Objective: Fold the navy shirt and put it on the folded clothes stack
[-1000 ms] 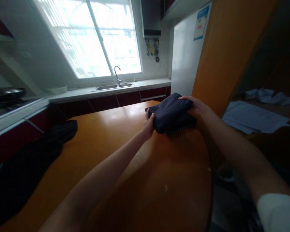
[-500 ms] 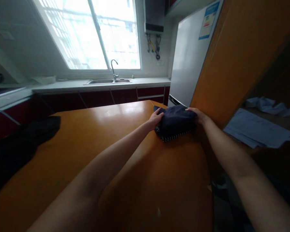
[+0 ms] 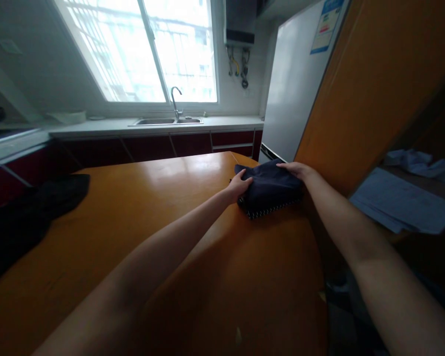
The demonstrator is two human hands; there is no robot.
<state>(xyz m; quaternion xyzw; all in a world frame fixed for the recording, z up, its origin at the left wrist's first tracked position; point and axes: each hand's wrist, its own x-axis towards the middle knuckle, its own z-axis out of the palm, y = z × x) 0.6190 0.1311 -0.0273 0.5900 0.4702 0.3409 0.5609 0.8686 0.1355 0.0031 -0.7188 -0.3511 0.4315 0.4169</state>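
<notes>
A folded dark navy garment (image 3: 269,190) with a pale dotted edge lies at the far right corner of the orange table (image 3: 141,222). My left hand (image 3: 239,187) rests against its left side, fingers lying on the cloth. My right hand (image 3: 297,170) lies flat on its top right edge, fingers stretched out. Neither hand lifts it; the bundle sits on the tabletop.
A black cloth (image 3: 29,212) sprawls over the table's left edge. An orange panel (image 3: 359,94) and a white fridge (image 3: 292,94) stand to the right. Pale blue fabric (image 3: 404,205) lies on a dark surface at right. A counter with a sink (image 3: 166,121) runs under the window.
The folded garment went from held above the table to resting on its far right corner. Both hands have relaxed from gripping to lying on it.
</notes>
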